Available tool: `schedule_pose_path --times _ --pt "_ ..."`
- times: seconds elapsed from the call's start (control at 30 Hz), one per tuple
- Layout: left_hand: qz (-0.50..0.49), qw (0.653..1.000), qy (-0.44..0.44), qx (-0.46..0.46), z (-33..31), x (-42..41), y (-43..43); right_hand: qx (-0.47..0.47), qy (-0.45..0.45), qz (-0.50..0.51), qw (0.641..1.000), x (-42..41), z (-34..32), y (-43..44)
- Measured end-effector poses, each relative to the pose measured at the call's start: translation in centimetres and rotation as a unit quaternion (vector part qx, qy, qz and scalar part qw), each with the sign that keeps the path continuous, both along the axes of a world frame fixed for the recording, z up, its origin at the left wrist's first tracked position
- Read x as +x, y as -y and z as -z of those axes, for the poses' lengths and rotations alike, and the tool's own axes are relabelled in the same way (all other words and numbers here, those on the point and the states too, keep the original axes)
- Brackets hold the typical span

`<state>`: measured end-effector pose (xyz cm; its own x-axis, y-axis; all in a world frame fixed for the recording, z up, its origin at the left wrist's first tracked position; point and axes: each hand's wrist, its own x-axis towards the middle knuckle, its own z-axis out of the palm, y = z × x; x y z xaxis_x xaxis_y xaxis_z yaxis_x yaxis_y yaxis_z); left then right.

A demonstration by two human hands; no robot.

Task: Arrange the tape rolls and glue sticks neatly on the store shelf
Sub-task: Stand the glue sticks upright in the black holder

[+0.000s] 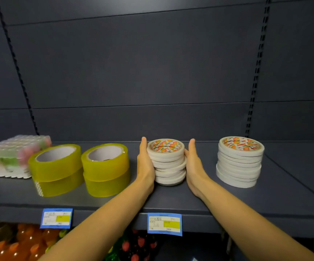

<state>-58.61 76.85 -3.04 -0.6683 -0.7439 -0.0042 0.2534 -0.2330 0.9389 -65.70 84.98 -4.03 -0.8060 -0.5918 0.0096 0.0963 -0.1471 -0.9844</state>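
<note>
A slightly uneven stack of thin white tape rolls [168, 162] stands mid-shelf on the dark grey shelf [114, 202]. My left hand [145, 162] presses flat against the stack's left side and my right hand [194, 164] presses flat against its right side, fingers straight. A second, taller stack of the same white rolls [240, 162] stands to the right. Two stacks of wide yellow tape rolls [55, 169] [105, 169] stand to the left. A clear wrapped pack of glue sticks [13, 156] lies at the far left.
Blue price labels [56, 218] [164, 224] hang on the shelf's front edge. Bottles with orange caps [20, 243] fill the lower shelf. Bare shelf lies right of the tall white stack. The grey back panel [152, 72] rises behind.
</note>
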Motion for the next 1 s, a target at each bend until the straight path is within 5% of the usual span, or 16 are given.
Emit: schedule_pose_path --times 0.47,0.7,1.0 --pt "0.137 0.989 -0.049 -0.009 0.5 -2.7 2.9 0.004 0.025 0.157 0.987 0.1 0.5 1.9" --pt "0.071 0.997 -0.018 -0.014 0.6 -2.7 2.1 0.081 -0.009 0.224 0.971 0.5 -0.2 2.4" --pt "0.075 0.996 -0.027 -0.029 0.6 -2.2 1.9 0.028 -0.003 0.184 0.983 0.7 -0.1 1.8"
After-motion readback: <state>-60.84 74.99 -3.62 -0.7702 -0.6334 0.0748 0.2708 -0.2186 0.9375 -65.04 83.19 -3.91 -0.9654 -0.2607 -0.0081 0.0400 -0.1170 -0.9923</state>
